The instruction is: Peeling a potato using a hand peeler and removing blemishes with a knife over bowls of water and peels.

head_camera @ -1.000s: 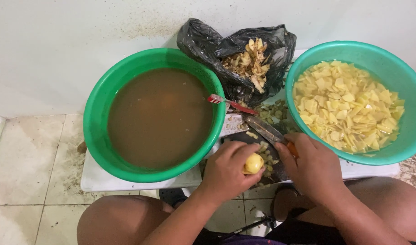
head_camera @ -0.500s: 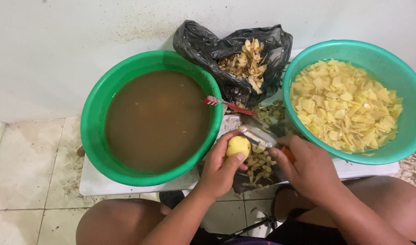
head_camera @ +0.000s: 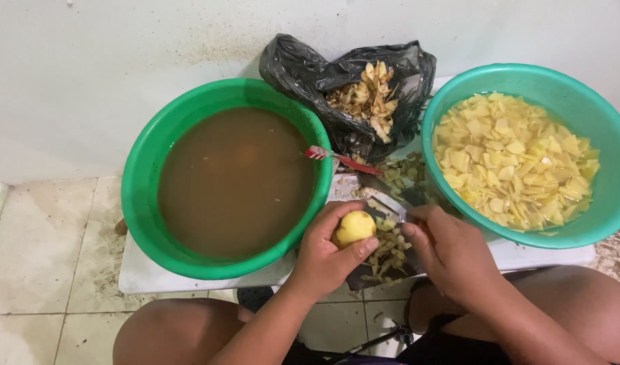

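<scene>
My left hand (head_camera: 327, 253) grips a small peeled yellow potato (head_camera: 354, 227) over a dark cutting board (head_camera: 370, 276) strewn with peel bits. My right hand (head_camera: 452, 250) holds a knife (head_camera: 385, 201) by its orange handle, with the blade lying against the right side of the potato. Both hands hover between the two basins, just above my knees.
A green basin (head_camera: 147, 155) of brown murky water sits at left, with a red-handled peeler (head_camera: 340, 158) on its rim. A teal basin (head_camera: 593, 230) at right holds yellow potato slices in water. A black bag (head_camera: 303, 64) of peelings leans against the wall. All rest on a white board (head_camera: 144, 274) over tiled floor.
My left hand lifted the potato up from the board and turned it. The knife swung from pointing away to lie against the potato, and it has slid a little lower along it.
</scene>
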